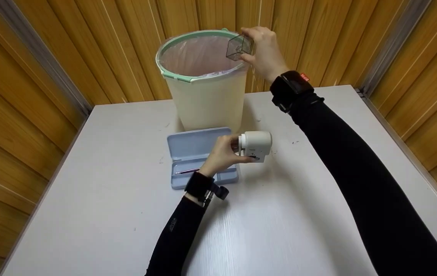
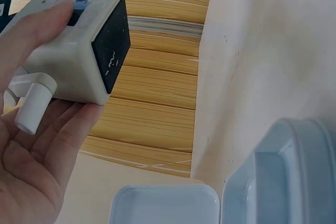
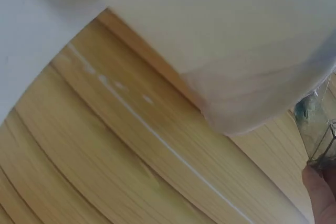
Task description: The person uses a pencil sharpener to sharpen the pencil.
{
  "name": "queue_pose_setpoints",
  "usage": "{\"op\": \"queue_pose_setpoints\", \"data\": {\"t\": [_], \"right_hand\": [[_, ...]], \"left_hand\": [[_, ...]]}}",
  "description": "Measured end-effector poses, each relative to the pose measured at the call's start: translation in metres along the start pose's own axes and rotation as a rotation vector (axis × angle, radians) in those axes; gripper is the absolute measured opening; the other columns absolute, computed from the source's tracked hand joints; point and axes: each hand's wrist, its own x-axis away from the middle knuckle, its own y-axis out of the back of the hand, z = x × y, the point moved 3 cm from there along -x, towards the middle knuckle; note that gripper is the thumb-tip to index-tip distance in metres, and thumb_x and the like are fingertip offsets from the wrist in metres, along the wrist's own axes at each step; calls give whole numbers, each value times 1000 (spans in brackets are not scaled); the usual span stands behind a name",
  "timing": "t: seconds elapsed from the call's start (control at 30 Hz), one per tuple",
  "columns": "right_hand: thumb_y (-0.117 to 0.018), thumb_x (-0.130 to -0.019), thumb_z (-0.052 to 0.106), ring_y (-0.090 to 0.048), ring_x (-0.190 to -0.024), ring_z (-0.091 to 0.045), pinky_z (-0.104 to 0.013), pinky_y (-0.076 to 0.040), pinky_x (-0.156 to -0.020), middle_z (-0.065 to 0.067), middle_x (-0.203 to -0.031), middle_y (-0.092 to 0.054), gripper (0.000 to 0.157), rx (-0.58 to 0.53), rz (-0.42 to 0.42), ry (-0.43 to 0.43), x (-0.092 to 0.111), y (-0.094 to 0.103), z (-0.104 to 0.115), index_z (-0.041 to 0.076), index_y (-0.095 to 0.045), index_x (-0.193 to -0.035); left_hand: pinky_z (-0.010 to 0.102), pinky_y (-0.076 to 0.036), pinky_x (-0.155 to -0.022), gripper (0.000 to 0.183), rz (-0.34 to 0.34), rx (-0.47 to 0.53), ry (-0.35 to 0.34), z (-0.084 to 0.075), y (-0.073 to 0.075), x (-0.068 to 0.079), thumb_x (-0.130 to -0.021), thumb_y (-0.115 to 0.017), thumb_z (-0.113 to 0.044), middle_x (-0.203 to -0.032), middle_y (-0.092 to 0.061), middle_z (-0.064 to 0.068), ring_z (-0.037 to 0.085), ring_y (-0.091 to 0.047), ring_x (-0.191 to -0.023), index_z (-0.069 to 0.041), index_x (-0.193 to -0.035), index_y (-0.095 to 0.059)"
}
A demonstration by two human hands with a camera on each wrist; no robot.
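My left hand [image 1: 224, 155] grips a cream pencil sharpener [image 1: 257, 145] above the open pencil case, thumb on one side and fingers underneath. The white crank handle [image 2: 35, 107] of the sharpener hangs beside the palm in the left wrist view, and a dark face with pale specks [image 2: 111, 48] points away from the hand. Up at the bin's right rim, my right hand [image 1: 266, 50] pinches a small clear box [image 1: 237, 48], which looks like a shavings drawer, tilted with dark bits inside. Only its edge and some fingertips [image 3: 317, 195] show in the right wrist view.
A cream bin [image 1: 209, 101] with a green rim and clear liner stands at the back of the white table [image 1: 119, 214]. Before it lies a blue pencil case [image 1: 195, 143], lid up, a pencil [image 1: 188, 171] inside. Wood-patterned walls [image 1: 134, 50] enclose the table.
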Motion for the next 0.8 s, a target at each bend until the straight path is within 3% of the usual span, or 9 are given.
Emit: {"op": "queue_pose_setpoints", "data": {"t": [0.1, 0.33, 0.6, 0.8], "right_hand": [[-70, -87, 3, -41, -137, -31, -33, -34, -117, -18, -144, -49, 59, 82, 37, 53, -2, -1, 4, 2, -48, -142], [-67, -87, -3, -46, -135, -29, -34, -40, -113, -18, -142, -51, 57, 183, 81, 200, -1, -7, 9, 3, -51, -141], [-54, -92, -10, -44, -140, -34, -40, -39, -114, -19, -141, -55, 44, 443, 111, 459, 1, -14, 11, -1, -56, -135], [-52, -92, -12, -45, -139, -34, -41, -43, -108, -18, -142, -54, 46, 612, 139, 584, 4, -17, 10, 1, -55, -136]], "left_hand": [[26, -58, -84, 57, 9, -6, -16, -1, -1, 0, -69, -88, -9, -113, -72, 16, 21, -73, -97, 2, -120, -65], [35, -59, -85, 56, 18, -7, -16, 0, -5, -1, -68, -88, -9, -111, -72, 16, 21, -73, -96, 2, -118, -66], [37, -59, -83, 55, 30, 8, -26, -3, -7, -2, -68, -88, -8, -110, -73, 14, 19, -72, -92, 1, -118, -66], [26, -58, -82, 54, 35, -2, -15, -3, -7, -2, -69, -87, -7, -111, -72, 16, 20, -73, -94, 2, -117, -66]]}}
